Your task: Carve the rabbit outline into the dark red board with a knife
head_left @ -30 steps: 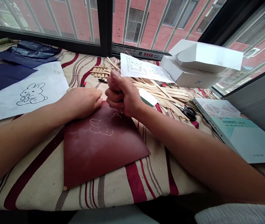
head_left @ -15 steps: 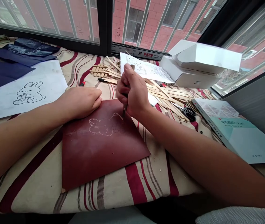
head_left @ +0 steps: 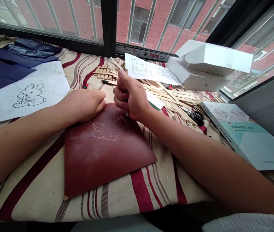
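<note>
A reddish-brown board lies at an angle before me, with the pale outline of a rabbit cut or scratched into its upper part. My right hand is closed round a carving tool, its handle end showing above the thumb. The tool's tip points down at the end of the outline, near the board's right edge. My left hand rests on the board's top left edge with its fingers curled down over it; the fingertips are partly hidden.
White paper with an inked rabbit lies left, partly under dark blue sheets. Behind my right hand are thin wooden strips, a printed sheet and a white box. Black-handled scissors and a book lie right.
My right hand has shifted slightly left and leans the tool more upright, its tip staying near the same spot. The left hand and the board are practically still.
</note>
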The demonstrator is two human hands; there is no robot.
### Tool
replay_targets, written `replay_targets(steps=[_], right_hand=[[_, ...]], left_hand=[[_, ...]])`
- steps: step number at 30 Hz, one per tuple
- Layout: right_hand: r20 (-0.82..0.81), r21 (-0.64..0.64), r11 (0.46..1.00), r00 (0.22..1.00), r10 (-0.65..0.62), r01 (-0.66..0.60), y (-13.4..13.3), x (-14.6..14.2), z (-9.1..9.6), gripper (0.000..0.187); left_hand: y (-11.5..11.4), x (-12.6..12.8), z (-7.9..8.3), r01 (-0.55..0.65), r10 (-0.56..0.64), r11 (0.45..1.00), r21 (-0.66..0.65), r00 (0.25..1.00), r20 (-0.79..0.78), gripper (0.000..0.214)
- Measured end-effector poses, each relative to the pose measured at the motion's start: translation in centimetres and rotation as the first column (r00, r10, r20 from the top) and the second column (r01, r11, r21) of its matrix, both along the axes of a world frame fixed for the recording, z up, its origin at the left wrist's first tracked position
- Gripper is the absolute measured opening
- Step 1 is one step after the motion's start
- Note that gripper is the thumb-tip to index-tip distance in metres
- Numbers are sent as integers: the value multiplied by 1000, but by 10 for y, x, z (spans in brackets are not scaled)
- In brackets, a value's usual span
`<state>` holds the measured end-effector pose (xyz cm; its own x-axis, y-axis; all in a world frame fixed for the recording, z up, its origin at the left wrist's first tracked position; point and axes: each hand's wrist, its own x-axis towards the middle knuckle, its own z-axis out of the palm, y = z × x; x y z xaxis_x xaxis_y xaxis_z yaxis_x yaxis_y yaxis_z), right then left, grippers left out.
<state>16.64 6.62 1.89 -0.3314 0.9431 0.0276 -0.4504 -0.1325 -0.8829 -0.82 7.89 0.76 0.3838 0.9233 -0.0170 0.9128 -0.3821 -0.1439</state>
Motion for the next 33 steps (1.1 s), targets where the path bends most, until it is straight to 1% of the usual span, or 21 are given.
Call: replay_targets(steps=[4,7,9,10,12,14,16,18,20,22,25,29,33], right_hand=[[-22,-9,998,998,54,-54,1,1,1,60],[14,-72,997,1000,18,-17,3,3,0,59],[37,-75,997,999,-6,9,5,5,-1,58],[35,-48,999,999,-21,22,6,6,-1,59],[2,46,997,998,-68,68,7,8,-3,60],[-28,148,982,993,-113,116,8,8,-6,62],[-1,247,958,989,-150,145,8,8,-10,63],[66,367,914,976,-210,172,9,8,-13,62],[130,481,853,947,-295,200,10,11,-15,60],[167,551,807,920,-356,212,12,15,-14,60],[193,577,790,906,-376,205,14,22,-11,61],[230,576,805,917,-327,143,16,26,-9,60],[266,580,810,922,-283,81,17,28,-13,55]], left_hand=[[0,1,1,-16,17,1000,-22,999,47,38],[0,0,0,-15,15,1000,-7,998,53,37],[0,0,0,5,-5,1000,5,1000,22,38],[0,0,0,14,-14,1000,8,1000,7,39],[-1,1,0,24,-24,1000,16,1000,-12,40],[-1,1,0,23,-23,1000,17,1000,-15,40],[0,0,0,16,-16,1000,8,1000,2,39],[0,0,0,9,-9,1000,-2,1000,29,37],[1,-1,-1,5,-6,1000,2,999,52,35],[1,-1,-2,8,-9,1000,9,998,56,34],[1,0,-1,12,-12,1000,6,1000,17,36],[0,1,0,15,-15,1000,0,999,-34,38],[0,1,0,13,-13,1000,-3,1000,-17,40]])
